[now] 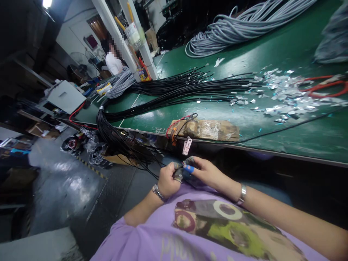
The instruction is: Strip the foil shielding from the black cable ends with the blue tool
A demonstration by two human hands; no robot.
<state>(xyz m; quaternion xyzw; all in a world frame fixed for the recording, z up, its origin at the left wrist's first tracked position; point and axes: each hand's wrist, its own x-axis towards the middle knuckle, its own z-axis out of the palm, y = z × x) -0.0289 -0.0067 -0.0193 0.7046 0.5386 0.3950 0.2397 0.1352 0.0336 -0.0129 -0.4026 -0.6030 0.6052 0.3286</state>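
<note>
My left hand (169,179) is closed in front of my lap, beside the table edge, where a black cable (152,174) runs up to it from the left. From its fingers a few fine wire ends (184,164) stick out, small and hard to make out. My right hand (208,174) meets it there, thumb and fingers pinched at those wire ends. Dark patterned coverings wrap some fingertips, and blue tape is round the right thumb. Just beyond both hands, a worn wooden block (217,130) with a pale tag (187,146) lies at the table's edge.
Bundled black cables (152,103) stretch over the green table (288,139) and hang off its edge. Scraps of foil (290,96) and red-handled scissors (326,88) lie at right. A grey cable coil (233,30) sits behind. A person (113,63) is in the background.
</note>
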